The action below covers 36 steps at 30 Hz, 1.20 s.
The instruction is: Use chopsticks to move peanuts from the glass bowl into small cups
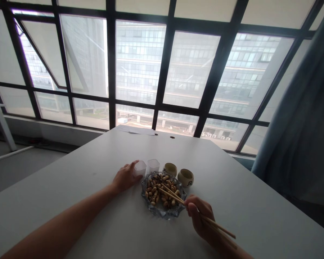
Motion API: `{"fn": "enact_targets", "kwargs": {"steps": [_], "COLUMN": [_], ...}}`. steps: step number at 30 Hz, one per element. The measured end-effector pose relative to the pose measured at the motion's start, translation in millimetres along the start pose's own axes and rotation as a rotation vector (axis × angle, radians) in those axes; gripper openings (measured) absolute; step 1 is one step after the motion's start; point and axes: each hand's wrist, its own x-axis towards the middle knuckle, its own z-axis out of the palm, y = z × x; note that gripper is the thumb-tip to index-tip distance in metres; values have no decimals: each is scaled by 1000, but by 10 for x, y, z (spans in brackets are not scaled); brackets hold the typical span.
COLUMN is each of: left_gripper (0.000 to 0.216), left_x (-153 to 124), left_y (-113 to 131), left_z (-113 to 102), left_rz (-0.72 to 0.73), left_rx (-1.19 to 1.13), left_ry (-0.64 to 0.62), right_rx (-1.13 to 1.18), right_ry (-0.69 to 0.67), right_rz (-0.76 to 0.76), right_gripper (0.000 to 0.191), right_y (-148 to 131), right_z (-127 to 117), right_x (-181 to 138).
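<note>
My left hand (pixel 125 177) is wrapped around the side of a small translucent plastic cup (pixel 140 167), which stands upright on the table. A second matching cup (pixel 153 165) stands just right of it. My right hand (pixel 201 214) is closed around a pair of wooden chopsticks (pixel 175 196), slanting down to the left. Their tips reach in among the nuts (pixel 154 191), which look like peanuts in their shells, in a scalloped glass bowl (pixel 162 213). Whether the tips pinch a nut is too small to tell.
Two beige ceramic cups (pixel 185 177) with dark markings stand behind the bowl's right side. All this sits on a white table (pixel 102 226). Papers (pixel 136 130) lie at its far edge, near two round cable holes. Windows rise beyond, and a dark curtain (pixel 297 126) hangs at right.
</note>
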Motion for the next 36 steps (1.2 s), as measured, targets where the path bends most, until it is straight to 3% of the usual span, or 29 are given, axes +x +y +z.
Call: {"fn": "enact_targets", "kwargs": {"steps": [8, 16, 20, 27, 31, 36], "left_gripper": [68, 70, 69, 70, 70, 70], "left_x": [-28, -38, -45, -42, -42, -40], "left_y": [-2, -1, 12, -13, -6, 9], "left_z": [-11, -2, -16, 13, 5, 2], "left_rz": [-22, 0, -6, -4, -11, -8], "left_rx": [-8, 9, 7, 27, 23, 24], "left_ry": [5, 11, 5, 12, -1, 4], "right_rx": [-51, -300, -302, -153, -171, -366], "right_ry": [-63, -119, -134, -62, -77, -161], "right_rz": [-143, -339, -329, -117, -195, -370], "right_gripper": [24, 22, 22, 18, 19, 33], "right_y": [-96, -209, -202, -295, -346, -375], "right_z": [-32, -72, -59, -52, -31, -26], "right_x": [106, 127, 116, 71, 82, 115]}}
